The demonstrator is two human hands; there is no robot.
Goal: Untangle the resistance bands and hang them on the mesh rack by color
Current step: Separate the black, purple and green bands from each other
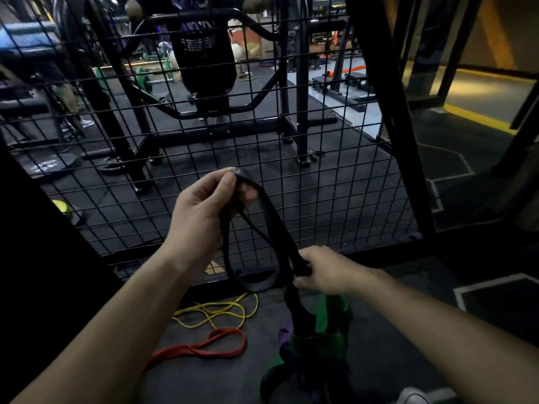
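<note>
My left hand (201, 212) pinches the top of a black resistance band (269, 217), lifted in front of the black mesh rack (335, 176). One loop of the band hangs down between my hands. My right hand (323, 271) grips the band lower down, just above a tangle of green (329, 313) and purple (284, 335) bands that trails to the floor. A thin yellow band (221, 312) and a red band (204, 346) lie loose on the floor below my left forearm.
Behind the mesh stand black gym machine frames (204, 118), weight plates and green dumbbells (145, 81). A thick black post (388, 112) bounds the mesh on the right. Dark rubber flooring with white lines and a yellow stripe (478, 119) lies to the right.
</note>
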